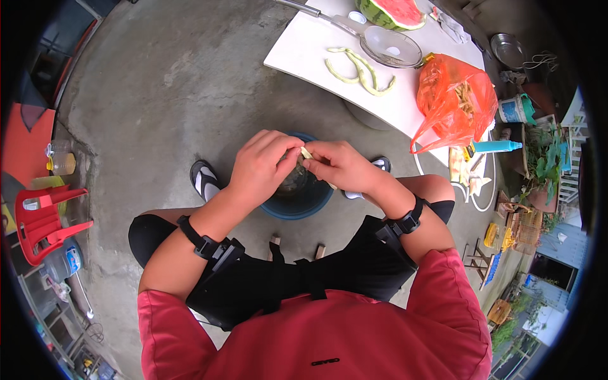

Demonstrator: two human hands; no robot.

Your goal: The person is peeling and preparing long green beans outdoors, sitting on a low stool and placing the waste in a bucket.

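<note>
My left hand (260, 164) and my right hand (343, 165) meet in front of me. Between their fingertips is a pale green bean pod (306, 153), pinched at its near end by the left thumb and fingers. The rest of the pod runs through my right hand, which partly hides it. Below both hands a dark blue basin (304, 211) stands on the concrete floor between my feet; its contents are mostly covered by the hands. Several long bean pods (363, 71) lie loose on the white table (304, 47) ahead to the right.
On the table are a long-handled mesh strainer (392, 46), a cut watermelon (392, 13) and a red plastic bag (453, 97) holding brownish pieces. Melon rinds (460, 168) lie at its right end. A red plastic chair (42, 223) stands far left, near plastic bottles (61, 163).
</note>
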